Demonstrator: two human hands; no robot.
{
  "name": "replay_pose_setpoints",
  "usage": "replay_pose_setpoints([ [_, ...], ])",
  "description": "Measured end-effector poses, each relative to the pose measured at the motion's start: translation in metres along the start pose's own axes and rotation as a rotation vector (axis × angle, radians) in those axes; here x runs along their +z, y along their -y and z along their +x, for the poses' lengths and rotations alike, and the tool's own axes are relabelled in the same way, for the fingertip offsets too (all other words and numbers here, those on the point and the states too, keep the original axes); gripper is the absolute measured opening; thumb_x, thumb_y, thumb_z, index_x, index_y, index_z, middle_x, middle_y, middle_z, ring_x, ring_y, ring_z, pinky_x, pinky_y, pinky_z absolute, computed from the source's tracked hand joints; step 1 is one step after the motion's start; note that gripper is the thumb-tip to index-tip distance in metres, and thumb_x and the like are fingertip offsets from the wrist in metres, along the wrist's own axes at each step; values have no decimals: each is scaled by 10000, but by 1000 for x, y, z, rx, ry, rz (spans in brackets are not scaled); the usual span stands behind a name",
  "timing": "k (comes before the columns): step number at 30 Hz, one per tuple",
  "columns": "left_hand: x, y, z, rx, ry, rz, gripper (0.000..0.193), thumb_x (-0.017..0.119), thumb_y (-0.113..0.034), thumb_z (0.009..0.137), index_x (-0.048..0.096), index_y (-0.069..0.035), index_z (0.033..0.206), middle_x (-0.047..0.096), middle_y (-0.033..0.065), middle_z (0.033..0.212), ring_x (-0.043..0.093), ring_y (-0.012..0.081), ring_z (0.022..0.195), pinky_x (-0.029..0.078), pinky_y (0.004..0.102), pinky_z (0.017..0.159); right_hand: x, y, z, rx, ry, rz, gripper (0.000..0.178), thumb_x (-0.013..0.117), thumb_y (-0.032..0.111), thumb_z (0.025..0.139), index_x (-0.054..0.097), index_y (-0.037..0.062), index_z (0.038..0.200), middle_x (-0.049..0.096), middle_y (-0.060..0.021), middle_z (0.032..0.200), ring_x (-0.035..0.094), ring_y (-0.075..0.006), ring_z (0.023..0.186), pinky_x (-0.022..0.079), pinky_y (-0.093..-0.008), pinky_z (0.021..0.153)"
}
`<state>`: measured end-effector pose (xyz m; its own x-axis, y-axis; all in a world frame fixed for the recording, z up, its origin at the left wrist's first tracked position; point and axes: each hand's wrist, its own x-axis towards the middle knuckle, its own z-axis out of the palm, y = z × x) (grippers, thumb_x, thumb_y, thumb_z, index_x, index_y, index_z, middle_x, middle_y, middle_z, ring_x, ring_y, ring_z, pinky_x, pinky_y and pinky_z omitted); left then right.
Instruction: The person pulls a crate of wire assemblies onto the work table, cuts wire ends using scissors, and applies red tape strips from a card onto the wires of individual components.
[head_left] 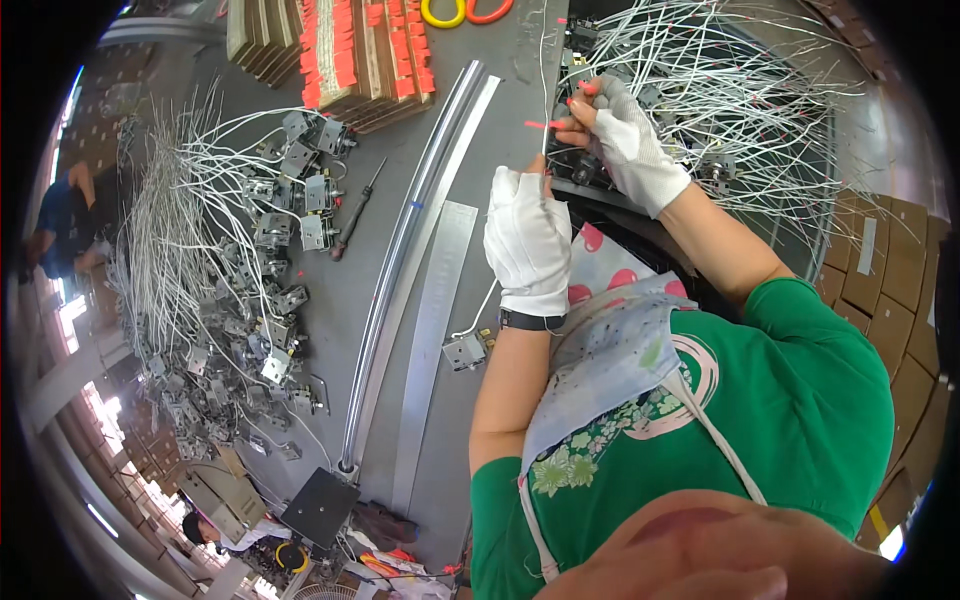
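Observation:
My left hand, in a white fingerless glove with a dark band at the wrist, is closed on a white wire that runs up past the fingertips. From below this hand, white wire leads down to a small metal switch-like part on the table. Just right of the wire, my gloved right hand pinches a narrow red strip that crosses the wire. More red bits show at its fingertips. Whether the strip is wrapped around the wire or only touches it, I cannot tell.
Metal parts with white wires are heaped at left; more wires fill a tray at right. Between lie a screwdriver, metal rails and a flat strip. Cardboard pieces with red tabs and scissors sit at the back.

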<state>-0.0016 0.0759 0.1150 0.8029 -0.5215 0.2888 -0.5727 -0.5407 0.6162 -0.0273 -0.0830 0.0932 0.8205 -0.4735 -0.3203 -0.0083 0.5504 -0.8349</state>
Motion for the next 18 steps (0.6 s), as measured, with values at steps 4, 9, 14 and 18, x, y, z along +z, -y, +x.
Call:
replay_pose_setpoints([
  [4, 4, 2, -3, 21, -38, 8, 210, 642, -45, 833, 674, -16, 1039, 589, 153, 857, 609, 331, 750, 486, 396, 639, 1, -7, 6, -9, -29, -6, 421, 686, 58, 867, 394, 40, 1170, 495, -41, 990, 616, -182, 930, 564, -328, 857],
  [9, 3, 1, -3, 29, -47, 26, 207, 642, -38, 832, 674, -16, 1035, 584, 150, 852, 606, 332, 743, 486, 393, 639, 2, -7, 5, 19, -33, 7, 558, 758, 7, 782, 395, 26, 1204, 472, -45, 1007, 614, -200, 947, 557, -333, 888],
  [14, 4, 6, -4, 32, -87, -36, 217, 632, -15, 833, 673, -16, 1046, 585, 145, 847, 604, 313, 766, 486, 374, 666, 20, 6, 0, 121, -84, -13, 604, 757, 18, 786, 395, 48, 1269, 447, -88, 1098, 598, -216, 972, 539, -320, 902],
  [18, 4, -1, -6, 64, -172, -202, 243, 612, 21, 836, 671, -1, 1071, 597, 133, 853, 589, 278, 786, 476, 348, 690, 19, 7, -4, 29, -33, 61, 568, 756, 41, 782, 367, -12, 1193, 460, -101, 1074, 615, -234, 987, 553, -322, 872],
])
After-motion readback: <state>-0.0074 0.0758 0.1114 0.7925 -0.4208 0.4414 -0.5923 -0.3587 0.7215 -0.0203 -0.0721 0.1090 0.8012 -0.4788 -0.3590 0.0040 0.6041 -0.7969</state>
